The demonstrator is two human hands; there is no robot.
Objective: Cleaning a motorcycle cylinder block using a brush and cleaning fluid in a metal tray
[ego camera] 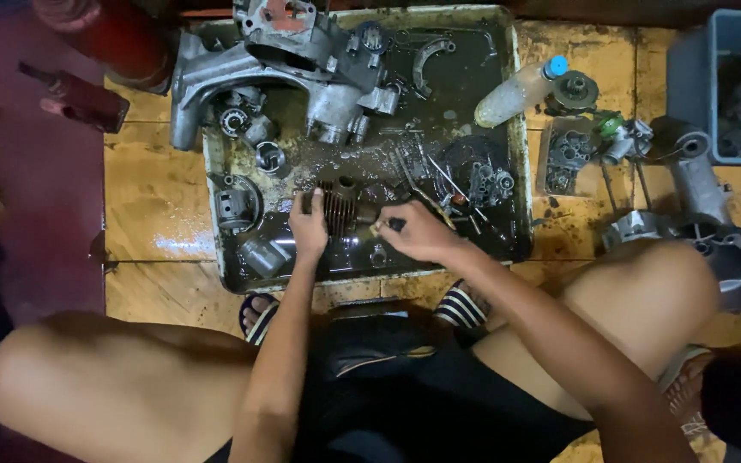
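You are squatting on the tiled floor, knees spread wide, sandalled feet just under the near edge of a metal tray. Your 2 hands are meeting over the tray's near half. Your left hand is gripping the finned cylinder, fingers curled over its left end, holding it in the dark oily liquid. Your right hand is pinching a small tool at the cylinder's right side, touching it; what kind of tool it is cannot be made out.

Left of your hands, round metal parts are lying in the tray. Farther off, a big grey engine casing is sitting across the far left corner. A plastic bottle with a blue cap is leaning on the far right rim. To the right, beyond the tray, more engine pieces and a blue bin are standing on the floor.
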